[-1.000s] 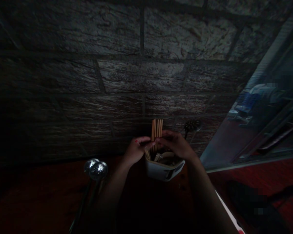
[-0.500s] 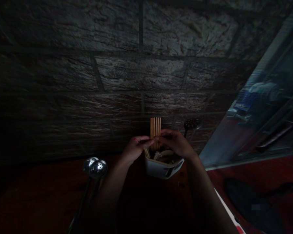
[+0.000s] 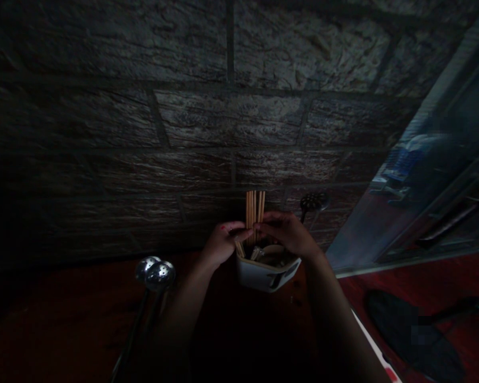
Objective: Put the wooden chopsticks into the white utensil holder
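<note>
Several wooden chopsticks (image 3: 250, 210) stand upright in a row above a pale, angular container (image 3: 255, 276). From the left, my left hand (image 3: 222, 243) is closed on part of the row, its thumb pressed across the sticks. On the other side my right hand (image 3: 287, 232) pinches the rightmost chopsticks between thumb and fingers. A narrow gap shows between the two groups. The lower ends of the sticks are hidden behind the hands and the container's rim. Inside the container lie other utensils, too dark to name.
Two shiny perforated ladles (image 3: 160, 276) stand at the left of the reddish wooden table (image 3: 64, 314). A dark slotted skimmer (image 3: 312, 202) leans behind the container. A rough brick wall (image 3: 231, 122) rises behind. At right are a glass panel (image 3: 367, 223) and a dark round base (image 3: 411, 330).
The rightmost chopsticks have shifted slightly right, so a gap has opened in the row. Both hands stay in nearly the same place.
</note>
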`<state>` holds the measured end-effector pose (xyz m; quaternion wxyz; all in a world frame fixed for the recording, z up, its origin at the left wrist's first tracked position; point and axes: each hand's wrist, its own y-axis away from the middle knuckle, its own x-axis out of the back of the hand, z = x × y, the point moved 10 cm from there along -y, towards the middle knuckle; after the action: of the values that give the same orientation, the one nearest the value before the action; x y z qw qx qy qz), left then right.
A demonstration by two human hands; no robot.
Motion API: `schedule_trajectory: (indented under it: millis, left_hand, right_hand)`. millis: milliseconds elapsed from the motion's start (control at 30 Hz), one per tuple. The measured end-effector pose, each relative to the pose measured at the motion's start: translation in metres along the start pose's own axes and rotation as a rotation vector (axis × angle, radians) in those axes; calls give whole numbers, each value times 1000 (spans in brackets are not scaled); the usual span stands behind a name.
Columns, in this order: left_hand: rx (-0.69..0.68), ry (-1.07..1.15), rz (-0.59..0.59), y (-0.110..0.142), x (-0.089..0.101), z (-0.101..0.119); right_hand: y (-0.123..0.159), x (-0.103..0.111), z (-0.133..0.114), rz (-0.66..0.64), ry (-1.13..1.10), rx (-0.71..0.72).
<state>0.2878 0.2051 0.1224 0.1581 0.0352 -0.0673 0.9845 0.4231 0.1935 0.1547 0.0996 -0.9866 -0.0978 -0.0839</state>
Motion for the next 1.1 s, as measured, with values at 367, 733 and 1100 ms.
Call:
schedule_trajectory:
  millis: [367,733,1100]
  left_hand:
    - [7,27,12,-1,0,0]
    - [12,8,-16,-1,-2,-1]
    - [-69,96,9,1,0,15]
  right_hand:
    - [-1,3,3,31,69,-11]
    - [-1,-1,-4,10,93,51]
    - [2,-3,-12,-6,-31,80]
